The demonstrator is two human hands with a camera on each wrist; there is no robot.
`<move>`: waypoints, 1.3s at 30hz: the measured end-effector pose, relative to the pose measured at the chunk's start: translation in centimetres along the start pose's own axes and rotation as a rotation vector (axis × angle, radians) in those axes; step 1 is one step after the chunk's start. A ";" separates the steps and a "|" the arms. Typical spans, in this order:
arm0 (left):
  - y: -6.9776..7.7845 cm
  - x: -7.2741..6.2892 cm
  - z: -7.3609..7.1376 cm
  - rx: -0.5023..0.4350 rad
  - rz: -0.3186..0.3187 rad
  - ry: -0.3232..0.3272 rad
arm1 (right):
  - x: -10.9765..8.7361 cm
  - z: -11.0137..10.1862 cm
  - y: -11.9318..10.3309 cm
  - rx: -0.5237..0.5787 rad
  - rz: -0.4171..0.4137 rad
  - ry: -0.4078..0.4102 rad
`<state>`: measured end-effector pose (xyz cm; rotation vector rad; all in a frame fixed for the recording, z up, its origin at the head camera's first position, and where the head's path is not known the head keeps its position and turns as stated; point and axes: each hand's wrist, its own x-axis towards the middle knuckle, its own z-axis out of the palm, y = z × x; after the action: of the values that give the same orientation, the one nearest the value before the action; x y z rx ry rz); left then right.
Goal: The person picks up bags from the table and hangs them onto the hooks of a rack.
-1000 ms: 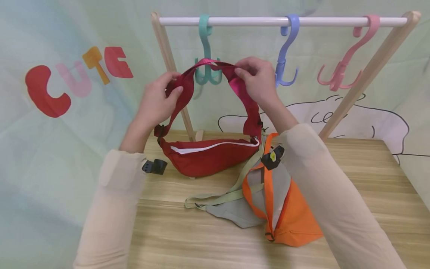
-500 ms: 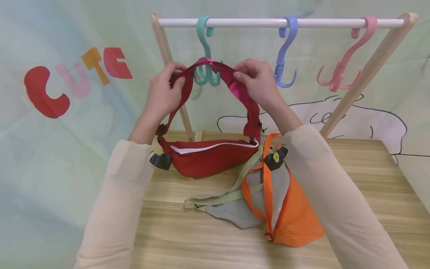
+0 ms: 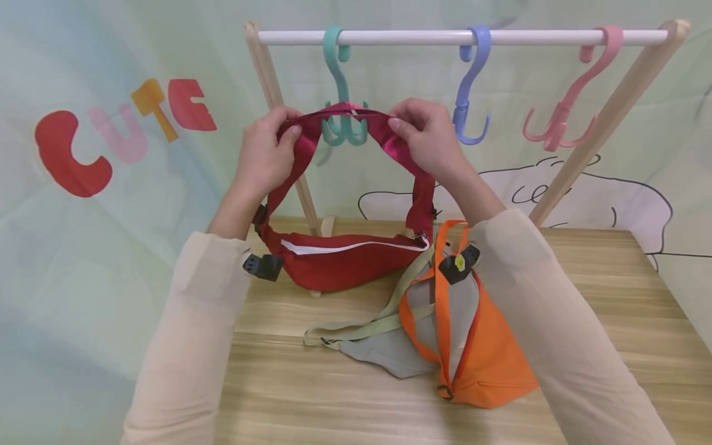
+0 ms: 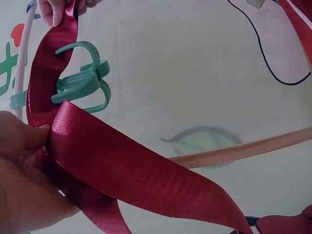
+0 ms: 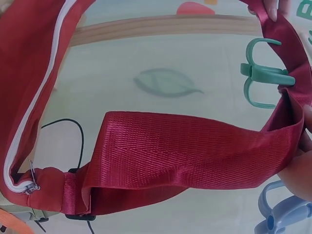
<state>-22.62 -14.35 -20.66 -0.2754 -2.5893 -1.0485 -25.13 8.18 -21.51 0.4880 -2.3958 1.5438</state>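
Note:
A dark red waist bag [image 3: 350, 262] with a white zipper hangs by its webbing strap [image 3: 389, 139], below the rail. My left hand [image 3: 267, 151] pinches the strap's upper left part between thumb and fingers. On the other side, my right hand [image 3: 425, 133] pinches its upper right part. Between the hands the strap crosses the teal hook [image 3: 336, 80] at its stem. The teal prongs [image 4: 83, 78] show inside the strap loop in the left wrist view. Whether the strap rests on a prong, I cannot tell.
A blue hook [image 3: 471, 86] and a pink hook [image 3: 573, 93] hang farther right on the white rail [image 3: 400, 38]. On the wooden table [image 3: 311, 395] lie a grey bag [image 3: 384, 355] and an orange bag [image 3: 495, 371], overlapping below my right forearm. Wooden posts [image 3: 612, 117] support the rail.
Over the last second the strap's top has sunk slightly at the teal hook. My left hand rose and moved right, then drifted back left. Both hands keep their grip.

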 end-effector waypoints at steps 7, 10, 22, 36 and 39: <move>-0.2 -0.2 0.1 -0.011 0.017 -0.026 | -0.3 0.1 0.0 0.017 0.025 -0.004; -0.3 -0.3 0.2 -0.020 0.030 -0.015 | -0.3 0.1 0.0 0.031 0.012 -0.004; 0.1 -0.2 0.1 -0.041 0.062 0.074 | -0.2 0.4 -0.6 0.069 -0.054 0.004; 0.5 -0.2 -0.9 0.001 0.062 0.016 | 0.2 0.5 -0.9 0.093 -0.035 -0.026; 0.5 -0.2 -1.1 0.013 0.042 -0.028 | 0.3 0.4 -0.9 0.096 -0.033 -0.025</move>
<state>-22.05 -14.76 -19.67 -0.3413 -2.6024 -1.0199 -25.07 7.38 -20.83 0.5675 -2.3278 1.6540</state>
